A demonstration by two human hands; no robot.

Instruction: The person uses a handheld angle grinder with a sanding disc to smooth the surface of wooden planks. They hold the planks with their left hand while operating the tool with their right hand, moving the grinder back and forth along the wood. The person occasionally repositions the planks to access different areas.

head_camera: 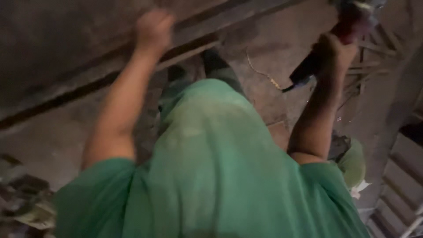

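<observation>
Head view: right hand fingers wrapped round power tool; left hand fisted at metal bar; green shirt blocks floor.

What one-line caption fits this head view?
Seen from above, a person in a green shirt rests the left hand on a metal bar while the right hand grips a dark-handled power tool.

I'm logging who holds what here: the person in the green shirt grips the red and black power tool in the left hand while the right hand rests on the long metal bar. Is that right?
Not quite: the hands are swapped. In the head view the right hand grips the red and black power tool, and the left hand rests on the long metal bar. The green shirt is as you said.
</observation>
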